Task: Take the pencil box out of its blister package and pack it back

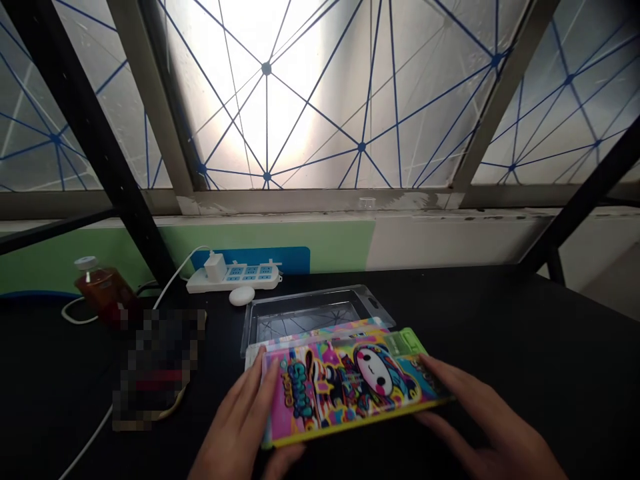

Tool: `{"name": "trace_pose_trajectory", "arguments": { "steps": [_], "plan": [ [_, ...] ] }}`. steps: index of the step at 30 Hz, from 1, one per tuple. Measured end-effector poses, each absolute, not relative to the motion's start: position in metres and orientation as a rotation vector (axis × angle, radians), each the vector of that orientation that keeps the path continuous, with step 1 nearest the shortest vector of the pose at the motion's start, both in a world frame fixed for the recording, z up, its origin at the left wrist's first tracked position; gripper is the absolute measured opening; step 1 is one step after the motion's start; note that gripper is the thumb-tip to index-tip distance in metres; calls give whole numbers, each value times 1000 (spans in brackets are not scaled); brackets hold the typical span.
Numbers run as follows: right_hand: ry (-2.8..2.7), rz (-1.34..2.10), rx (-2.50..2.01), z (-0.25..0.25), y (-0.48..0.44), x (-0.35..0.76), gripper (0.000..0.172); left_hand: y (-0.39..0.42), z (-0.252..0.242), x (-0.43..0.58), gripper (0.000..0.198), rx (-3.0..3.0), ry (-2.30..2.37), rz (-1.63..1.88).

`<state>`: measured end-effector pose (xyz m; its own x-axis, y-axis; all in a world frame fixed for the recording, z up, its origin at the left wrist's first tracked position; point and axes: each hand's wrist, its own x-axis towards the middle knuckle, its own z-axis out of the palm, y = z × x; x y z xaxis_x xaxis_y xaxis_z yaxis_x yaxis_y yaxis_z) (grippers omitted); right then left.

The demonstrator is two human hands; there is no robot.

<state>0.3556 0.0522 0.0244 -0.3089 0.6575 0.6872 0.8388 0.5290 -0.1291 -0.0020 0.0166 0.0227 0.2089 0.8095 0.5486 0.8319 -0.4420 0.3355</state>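
Observation:
Between my two hands is a flat, colourful case (345,393) with a cartoon character on its lid, a yellow lower edge and a green piece at its upper right corner. My left hand (237,420) grips its left end, fingers on top and thumb below. At the right end, my right hand (483,413) closes on it with the thumb side low and the fingers above. Just behind the case, a printed card or sheet (325,331) shows in part. It overlaps a clear plastic packaging tray (310,310) lying on the black table (525,347).
A white power strip (235,277) with a plugged-in charger lies along the wall, a white oval object (242,295) before it. To the left stand a bottle of reddish-brown liquid (107,290) and a blurred-out, phone-like object (157,370). Black metal posts (95,133) rise at both sides.

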Motion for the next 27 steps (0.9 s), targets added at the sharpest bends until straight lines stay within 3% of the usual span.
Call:
{"name": "trace_pose_trajectory", "arguments": {
  "steps": [5, 9, 18, 21, 27],
  "plan": [
    [-2307, -54, -1181, 57, 116, 342, 45, 66, 68, -11, 61, -2401, -1720, -710],
    [-2460, 73, -1226, 52, 160, 328, 54, 98, 80, -11, 58, -2398, -1901, -399],
    [-2510, 100, -1395, 36, 163, 315, 76, 108, 78, -10, 60, -2391, -2045, -115],
    [-2596, -32, -1412, 35, 169, 311, 75, 114, 79, -11, 57, -2393, -2044, -51],
    [-2509, -648, -1086, 33, 169, 302, 61, 118, 86, -5, 64, -2464, -1939, -58]
  ]
}}
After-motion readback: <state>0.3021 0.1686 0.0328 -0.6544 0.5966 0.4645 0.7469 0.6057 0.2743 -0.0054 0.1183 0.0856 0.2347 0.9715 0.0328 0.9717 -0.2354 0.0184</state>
